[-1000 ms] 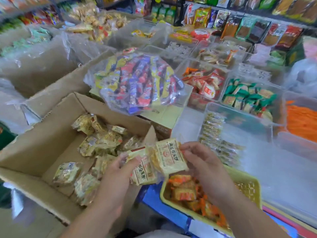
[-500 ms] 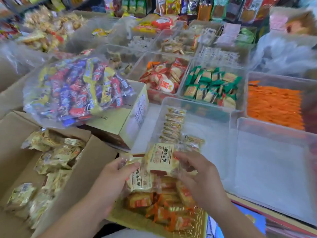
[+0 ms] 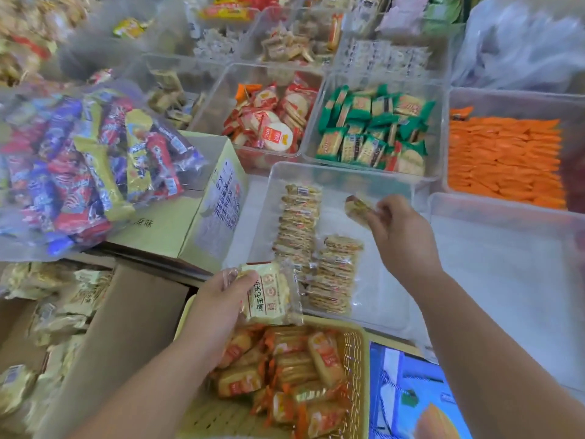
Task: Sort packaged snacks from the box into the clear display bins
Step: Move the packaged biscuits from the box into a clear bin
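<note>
My left hand [image 3: 218,308] grips a pale yellow snack packet [image 3: 269,294] above the near edge of a clear bin [image 3: 392,182]. My right hand [image 3: 400,231] pinches a second packet [image 3: 357,209] on edge over that bin, right of two rows of the same packets [image 3: 300,223] standing inside. The cardboard box [image 3: 126,327] at lower left holds several more pale packets [image 3: 60,315].
A yellow basket [image 3: 361,350] of orange packets sits below my hands. A clear bag of mixed candy [image 3: 88,160] lies on a yellow carton [image 3: 218,198] at left. Bins of red, green and orange snacks stand behind. A clear bin [image 3: 506,267] is at right.
My right hand has carried one packet away from my left hand, up and to the right over the clear bin. The view has swung right, away from the cardboard box.
</note>
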Motion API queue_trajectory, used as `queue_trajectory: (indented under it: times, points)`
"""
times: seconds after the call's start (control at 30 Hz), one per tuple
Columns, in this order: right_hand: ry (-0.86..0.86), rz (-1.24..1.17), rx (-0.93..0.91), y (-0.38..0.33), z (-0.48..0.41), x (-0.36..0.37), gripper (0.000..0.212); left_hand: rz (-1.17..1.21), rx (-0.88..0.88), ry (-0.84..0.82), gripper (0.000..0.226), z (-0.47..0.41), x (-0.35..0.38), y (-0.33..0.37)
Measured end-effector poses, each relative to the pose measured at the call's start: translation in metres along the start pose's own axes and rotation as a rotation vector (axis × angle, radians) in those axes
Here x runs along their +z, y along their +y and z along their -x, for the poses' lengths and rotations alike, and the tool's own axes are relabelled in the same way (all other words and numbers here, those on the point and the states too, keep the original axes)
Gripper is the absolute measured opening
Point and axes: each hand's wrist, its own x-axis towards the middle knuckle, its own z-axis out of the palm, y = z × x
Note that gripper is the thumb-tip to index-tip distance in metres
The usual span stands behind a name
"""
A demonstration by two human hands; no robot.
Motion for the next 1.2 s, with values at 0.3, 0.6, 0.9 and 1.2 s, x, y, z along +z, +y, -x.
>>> queue_trajectory:
  times: [0.3, 0.6, 0.9, 1.2]
  points:
    - [-0.529, 0.301, 0.136, 0.043, -0.056, 0.079, 0.013, 0.05, -0.014, -0.112, 0.02, 0.001, -0.014, -0.015]
    - [-0.814, 0.199, 0.108, 0.029, -0.064, 0.082, 0.045, 0.158, -0.067, -0.132, 0.021, -0.005, -0.018, -0.016]
    - [-0.957, 0.088, 0.075, 0.033, -0.057, 0.078, 0.088, 0.164, -0.038, -0.154, 0.018, -0.005, -0.017, -0.022]
    - [-0.807, -0.118, 0.183, 0.037, -0.046, 0.087, 0.083, 0.144, -0.025, -0.165, 0.015, -0.002, -0.017, -0.02]
